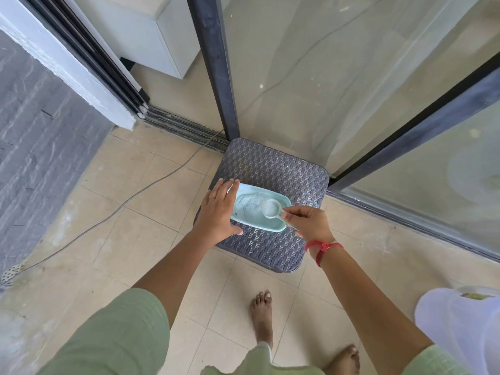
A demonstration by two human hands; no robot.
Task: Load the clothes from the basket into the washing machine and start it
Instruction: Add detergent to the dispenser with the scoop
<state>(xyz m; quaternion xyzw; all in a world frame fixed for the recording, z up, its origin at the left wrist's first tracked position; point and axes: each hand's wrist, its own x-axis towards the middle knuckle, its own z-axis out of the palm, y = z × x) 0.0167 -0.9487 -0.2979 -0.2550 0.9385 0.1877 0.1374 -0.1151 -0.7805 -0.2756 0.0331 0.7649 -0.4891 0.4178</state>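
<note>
A pale blue oval tub (273,226) holding white washing powder rests on a dark woven stool (273,169). My left hand (219,212) lies flat against the tub's left end and steadies it. My right hand (308,221) pinches the handle of a small white scoop (270,208), whose bowl sits in the powder and is filled with it. Neither the washing machine nor the clothes basket is in view.
The stool stands against sliding glass doors with dark frames (213,63). A grey cable (130,198) runs across the beige floor tiles. A white rounded object (460,320) is at the lower right, a floor drain (10,272) at the far left. My bare feet are below the stool.
</note>
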